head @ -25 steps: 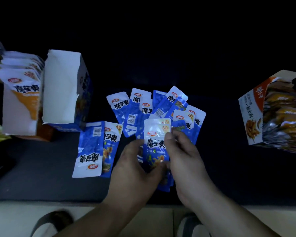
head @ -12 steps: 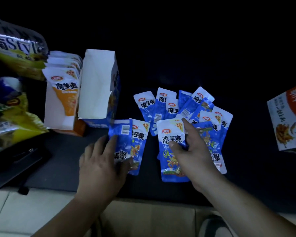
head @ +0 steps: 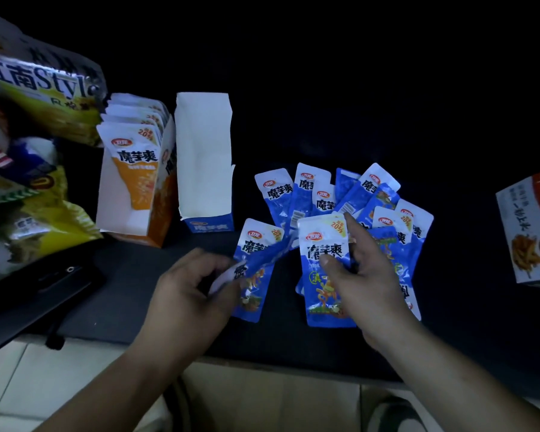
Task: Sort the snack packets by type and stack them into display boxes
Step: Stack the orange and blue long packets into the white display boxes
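Head: three boxes (head: 205,163); left hand (head: 187,294), right hand (head: 365,275), one packet (head: 323,244) each.

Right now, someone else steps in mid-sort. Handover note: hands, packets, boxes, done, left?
Left hand pinches a bent packet by its lower end, partly lifted off the table.
Right hand pinches the front packet, thumb on its face.
Blue pile lies fanned beyond both hands.
Done: orange box is packed with orange packets.
Left: blue box stands open, no packets seen in it; all blue ones are yet to go in.
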Demonstrator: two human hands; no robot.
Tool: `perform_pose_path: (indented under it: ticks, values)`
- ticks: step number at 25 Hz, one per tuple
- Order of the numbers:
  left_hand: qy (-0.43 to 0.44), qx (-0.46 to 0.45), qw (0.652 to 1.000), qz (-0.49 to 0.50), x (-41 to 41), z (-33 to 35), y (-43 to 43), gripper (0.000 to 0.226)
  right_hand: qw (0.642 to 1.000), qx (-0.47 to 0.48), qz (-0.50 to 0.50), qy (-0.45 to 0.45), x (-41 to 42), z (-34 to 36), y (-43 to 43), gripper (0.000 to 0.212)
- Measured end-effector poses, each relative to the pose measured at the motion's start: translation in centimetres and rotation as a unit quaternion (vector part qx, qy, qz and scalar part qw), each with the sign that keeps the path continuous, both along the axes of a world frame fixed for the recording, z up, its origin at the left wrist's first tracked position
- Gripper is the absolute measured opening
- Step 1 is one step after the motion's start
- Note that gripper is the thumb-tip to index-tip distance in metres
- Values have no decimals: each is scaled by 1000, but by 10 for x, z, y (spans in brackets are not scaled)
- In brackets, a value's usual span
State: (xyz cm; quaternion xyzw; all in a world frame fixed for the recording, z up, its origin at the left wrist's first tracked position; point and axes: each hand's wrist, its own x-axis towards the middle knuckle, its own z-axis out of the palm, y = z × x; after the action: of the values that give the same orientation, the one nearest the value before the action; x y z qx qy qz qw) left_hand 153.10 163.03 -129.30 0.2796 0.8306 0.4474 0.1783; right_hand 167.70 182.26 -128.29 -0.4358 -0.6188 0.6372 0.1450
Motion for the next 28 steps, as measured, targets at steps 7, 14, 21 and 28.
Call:
perform_pose_path:
  ticks: [7, 14, 21, 28]
  values:
    - [-174, 124, 973, -83, -12, 36, 18, 24, 998, 6, -52, -24, 13, 9, 32, 65]
    - [-273, 119, 952, -68, -1, 39, 28, 19, 999, 6, -8, -31, 14, 16, 28, 63]
    - [-219, 91, 970, -49, -6, 38, 29, 57, 998, 34, -35, -49, 13, 25, 33, 64]
    - [-213, 79, 969, -98, 4, 43, 51, 63, 991, -26, 121, -57, 14, 28, 24, 59]
